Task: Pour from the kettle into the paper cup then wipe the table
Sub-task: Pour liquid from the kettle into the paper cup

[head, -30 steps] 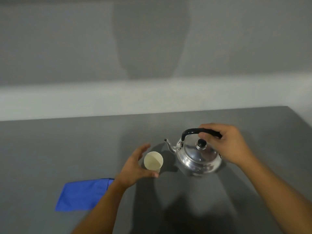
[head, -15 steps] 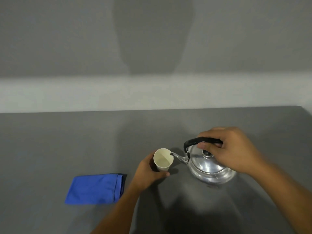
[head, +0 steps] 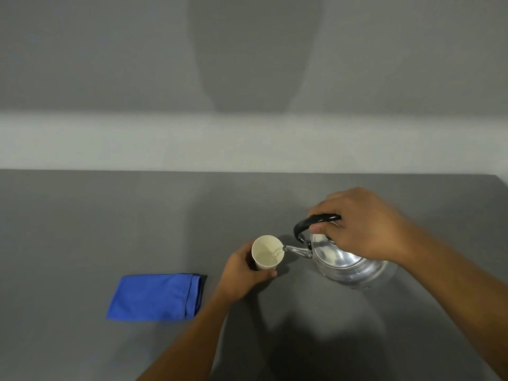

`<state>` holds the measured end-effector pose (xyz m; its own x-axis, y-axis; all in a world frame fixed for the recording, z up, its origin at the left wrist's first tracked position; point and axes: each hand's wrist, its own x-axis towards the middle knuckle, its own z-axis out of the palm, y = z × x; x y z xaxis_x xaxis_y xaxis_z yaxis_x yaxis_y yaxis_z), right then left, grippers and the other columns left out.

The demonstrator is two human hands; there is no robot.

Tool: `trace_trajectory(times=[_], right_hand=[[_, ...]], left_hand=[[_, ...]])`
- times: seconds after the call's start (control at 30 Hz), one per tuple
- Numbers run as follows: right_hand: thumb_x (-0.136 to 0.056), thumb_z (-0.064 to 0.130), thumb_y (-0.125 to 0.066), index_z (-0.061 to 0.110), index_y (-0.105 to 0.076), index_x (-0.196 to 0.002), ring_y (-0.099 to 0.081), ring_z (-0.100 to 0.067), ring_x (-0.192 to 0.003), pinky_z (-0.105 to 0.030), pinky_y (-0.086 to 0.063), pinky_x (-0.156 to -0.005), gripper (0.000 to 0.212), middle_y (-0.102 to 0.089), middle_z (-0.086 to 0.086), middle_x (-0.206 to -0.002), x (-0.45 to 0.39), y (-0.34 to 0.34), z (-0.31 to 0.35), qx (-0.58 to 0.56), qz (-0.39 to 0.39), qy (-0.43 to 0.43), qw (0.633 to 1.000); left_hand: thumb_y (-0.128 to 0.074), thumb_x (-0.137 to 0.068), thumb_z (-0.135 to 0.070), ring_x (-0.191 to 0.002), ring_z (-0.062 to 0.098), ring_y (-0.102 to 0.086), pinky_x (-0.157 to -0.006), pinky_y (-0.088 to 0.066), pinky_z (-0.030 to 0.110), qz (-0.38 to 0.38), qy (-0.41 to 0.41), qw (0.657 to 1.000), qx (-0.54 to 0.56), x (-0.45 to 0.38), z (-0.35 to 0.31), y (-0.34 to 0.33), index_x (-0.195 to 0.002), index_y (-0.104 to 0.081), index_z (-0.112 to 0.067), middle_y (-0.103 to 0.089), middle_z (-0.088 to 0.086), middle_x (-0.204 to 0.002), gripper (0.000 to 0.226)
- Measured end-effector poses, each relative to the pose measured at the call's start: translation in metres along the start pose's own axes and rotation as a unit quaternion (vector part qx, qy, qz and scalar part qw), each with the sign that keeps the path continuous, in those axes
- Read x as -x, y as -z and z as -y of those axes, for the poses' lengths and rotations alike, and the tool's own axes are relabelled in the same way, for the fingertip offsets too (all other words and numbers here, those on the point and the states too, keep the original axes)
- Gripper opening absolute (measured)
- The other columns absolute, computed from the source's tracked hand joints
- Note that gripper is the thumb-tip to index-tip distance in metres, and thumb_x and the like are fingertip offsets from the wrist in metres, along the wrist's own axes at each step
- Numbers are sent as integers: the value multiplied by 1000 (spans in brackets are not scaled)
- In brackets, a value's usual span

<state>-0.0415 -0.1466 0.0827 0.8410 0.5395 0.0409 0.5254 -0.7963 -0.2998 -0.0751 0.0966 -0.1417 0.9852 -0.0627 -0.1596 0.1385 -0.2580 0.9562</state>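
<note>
A white paper cup stands on the grey table, wrapped from the left by my left hand. My right hand grips the black handle of a shiny metal kettle, which is tilted left and lifted off the table. Its spout tip rests over the cup's right rim, and a thin stream of water runs into the cup. A folded blue cloth lies flat on the table to the left of my left forearm.
The table's back edge meets a pale wall band. Its right edge shows at the far right. Dark shadows of my arms and the kettle fall on the surface near the front.
My left hand closed around the cup. The kettle tipped further left until its spout reached the cup's rim, and water began to flow.
</note>
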Motion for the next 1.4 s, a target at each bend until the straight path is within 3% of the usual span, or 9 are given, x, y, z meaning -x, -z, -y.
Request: trace_trajectory(times=[0.17,0.4,0.73,0.97,1.17,1.4], right_hand=[[-91,44,-63,41,-73,-99,-52,-6,-74,-29,-43,-68,14,-53,21,-70,-6,-2,3,24,16,16,999],[-91,45,-59,40,-72,-101,-53,-7,-76,-30,-43,-67,17,-53,20,-73,-11,1,5,45,29,26,998],[-92,45,-59,40,-73,-105,-52,-8,-77,-30,-43,-68,20,-47,22,-71,-14,6,11,70,34,45,996],[-90,47,-58,41,-72,-104,-56,-12,-79,-35,-49,-70,21,-57,16,-79,-14,9,14,78,40,43,995],[-90,48,-57,39,-71,-103,-54,-11,-76,-30,-42,-65,21,-56,16,-78,-15,8,15,92,44,43,994],[-90,50,-54,37,-71,-102,-59,-15,-80,-36,-50,-70,25,-64,12,-85,-15,7,21,102,52,40,993]], left_hand=[[-96,-65,-12,-106,-5,-68,-86,-50,8,3,-5,1000,-9,1,0,1,-122,-63,-37,-74,-24,-111,70],[-96,-64,-16,-107,-4,-68,-86,-50,8,4,-8,1000,-19,0,-1,2,-128,-64,-29,-75,-16,-115,72],[-97,-64,-24,-109,-4,-67,-88,-51,9,3,-3,999,-31,1,-3,3,-127,-63,-36,-73,-18,-117,72],[-97,-65,-22,-107,-6,-67,-84,-51,9,1,1,1000,-27,2,-4,3,-123,-62,-39,-73,-22,-113,70],[-96,-65,-22,-106,-4,-68,-84,-52,10,1,2,1000,-26,3,-5,3,-125,-63,-37,-74,-21,-112,70],[-95,-68,-25,-107,-12,-63,-82,-48,3,9,2,999,-40,4,-8,4,-120,-59,-45,-68,-35,-112,67]])
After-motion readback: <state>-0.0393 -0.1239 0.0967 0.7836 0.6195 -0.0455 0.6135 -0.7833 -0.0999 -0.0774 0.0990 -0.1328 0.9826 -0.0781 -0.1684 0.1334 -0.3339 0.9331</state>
